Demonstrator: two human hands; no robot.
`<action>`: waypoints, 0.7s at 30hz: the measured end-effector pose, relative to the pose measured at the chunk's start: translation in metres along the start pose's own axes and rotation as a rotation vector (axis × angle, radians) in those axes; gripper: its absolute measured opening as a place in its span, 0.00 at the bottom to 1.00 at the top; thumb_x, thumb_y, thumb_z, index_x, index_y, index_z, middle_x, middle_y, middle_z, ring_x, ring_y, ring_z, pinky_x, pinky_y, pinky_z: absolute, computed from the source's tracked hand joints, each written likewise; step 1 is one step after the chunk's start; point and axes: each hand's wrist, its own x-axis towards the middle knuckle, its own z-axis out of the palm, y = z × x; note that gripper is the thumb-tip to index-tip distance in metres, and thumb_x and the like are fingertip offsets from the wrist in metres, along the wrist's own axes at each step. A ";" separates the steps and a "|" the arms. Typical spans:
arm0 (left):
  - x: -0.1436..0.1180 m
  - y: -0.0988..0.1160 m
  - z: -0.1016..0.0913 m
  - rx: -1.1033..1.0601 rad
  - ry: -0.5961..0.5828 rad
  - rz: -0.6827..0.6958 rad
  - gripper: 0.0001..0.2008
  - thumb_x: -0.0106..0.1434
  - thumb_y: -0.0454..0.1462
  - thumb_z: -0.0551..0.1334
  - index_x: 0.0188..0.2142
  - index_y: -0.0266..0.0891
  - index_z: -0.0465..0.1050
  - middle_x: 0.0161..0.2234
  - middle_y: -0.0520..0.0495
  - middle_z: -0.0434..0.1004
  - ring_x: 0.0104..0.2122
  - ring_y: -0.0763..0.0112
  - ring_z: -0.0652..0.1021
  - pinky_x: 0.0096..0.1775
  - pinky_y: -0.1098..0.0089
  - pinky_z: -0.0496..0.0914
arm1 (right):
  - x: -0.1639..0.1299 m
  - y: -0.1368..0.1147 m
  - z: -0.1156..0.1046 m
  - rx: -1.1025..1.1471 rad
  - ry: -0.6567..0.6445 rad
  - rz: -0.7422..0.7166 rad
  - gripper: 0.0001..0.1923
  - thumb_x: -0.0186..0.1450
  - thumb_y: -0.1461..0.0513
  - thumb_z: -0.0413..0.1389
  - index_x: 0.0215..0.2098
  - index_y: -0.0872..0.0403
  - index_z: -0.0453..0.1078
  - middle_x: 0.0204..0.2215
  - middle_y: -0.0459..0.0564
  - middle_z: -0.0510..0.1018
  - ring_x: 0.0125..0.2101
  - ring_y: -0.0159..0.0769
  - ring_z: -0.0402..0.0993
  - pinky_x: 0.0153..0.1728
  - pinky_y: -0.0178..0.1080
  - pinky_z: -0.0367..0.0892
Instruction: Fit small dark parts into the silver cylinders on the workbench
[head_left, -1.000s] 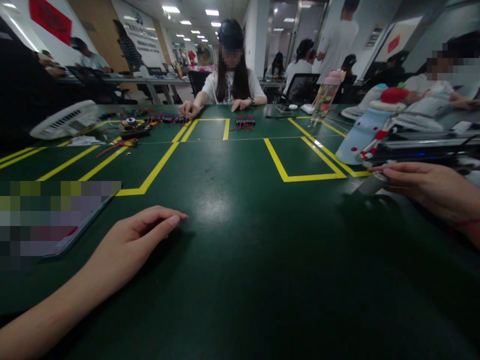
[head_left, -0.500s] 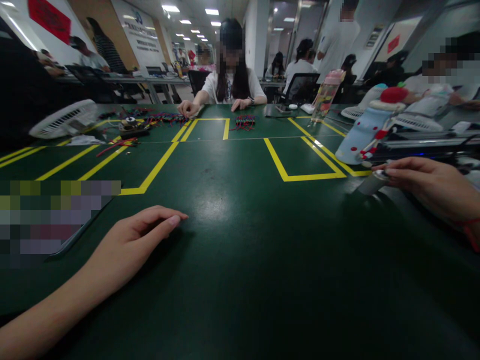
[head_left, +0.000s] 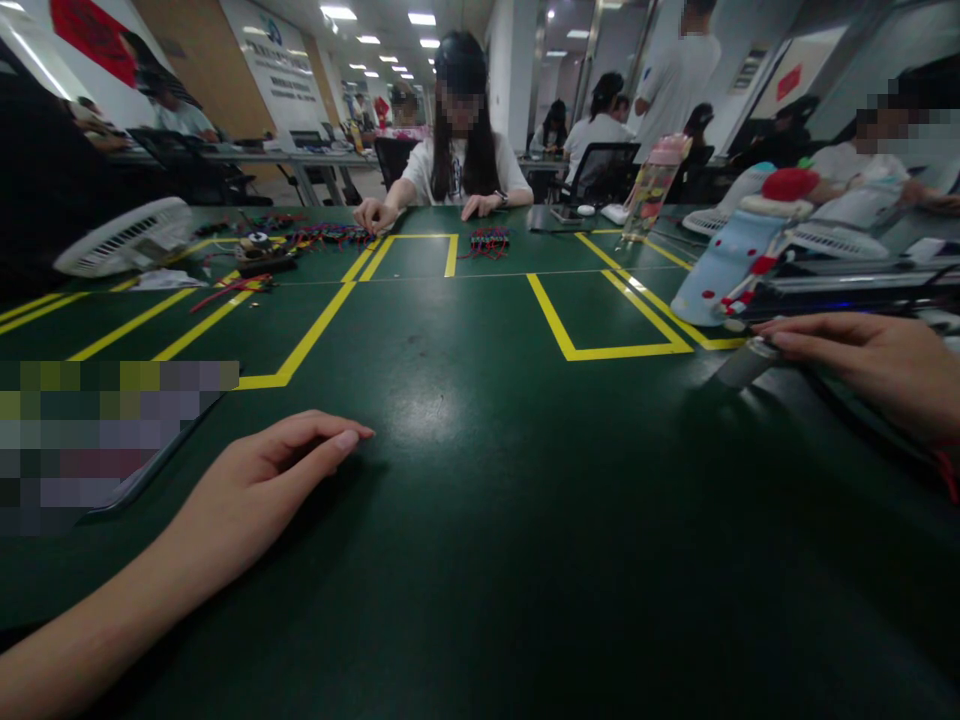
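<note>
So the small grey cylinder (head_left: 741, 366) lies on the tabletop (head_left: 480, 520) at about 2 o'clock, long axis running toward 8. Right hand (head_left: 874, 368) fingers (head_left: 780, 341) loosely curled, touching its far end; left hand (head_left: 255, 490) rests flat and empty, well apart.

Ceiling panels (head_left: 337, 13) glare on the dim green table (head_left: 480, 560), edges bend, and far figures perhaps blur.

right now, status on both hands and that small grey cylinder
Left hand flat on green table, holding nothing. Right hand fingertips on small grey metal cylinder, grip unclear. Nothing between the hands.
</note>
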 end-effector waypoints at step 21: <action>0.006 -0.008 0.004 0.004 0.021 0.082 0.18 0.61 0.55 0.57 0.41 0.48 0.75 0.45 0.52 0.79 0.46 0.60 0.76 0.46 0.65 0.64 | -0.066 -0.057 0.044 0.551 -0.069 -0.549 0.23 0.50 0.58 0.67 0.44 0.51 0.71 0.40 0.50 0.79 0.37 0.34 0.78 0.40 0.39 0.75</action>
